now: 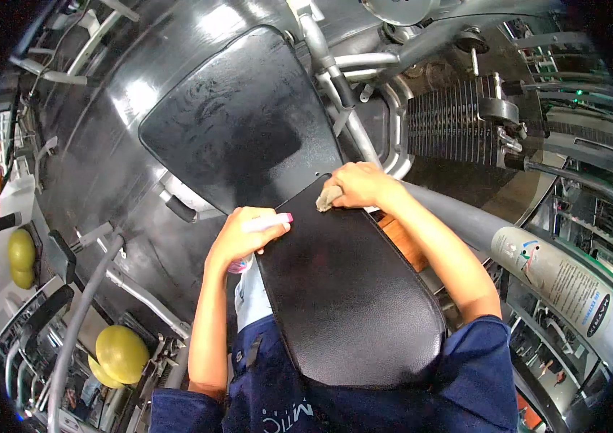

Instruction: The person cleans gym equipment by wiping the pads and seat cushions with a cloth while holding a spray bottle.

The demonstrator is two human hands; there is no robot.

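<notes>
My left hand (238, 234) is wrapped around a spray bottle (267, 223) with a white head and a pink nozzle tip pointing right; part of its clear body shows below the hand. My right hand (364, 184) is closed on a crumpled beige cloth (328, 198), which rests at the far end of a black padded backrest (353, 296). Beyond it lies a wider black seat pad (241, 115) with wet-looking smears on its surface. The left hand is beside the backrest's left edge.
A weight stack (454, 123) stands at the right, near a grey machine tube with a printed label (548, 270). Silver frame bars (360, 137) run behind the pads. Yellow exercise balls (122, 353) sit at the lower left near a long grey rail (83, 317).
</notes>
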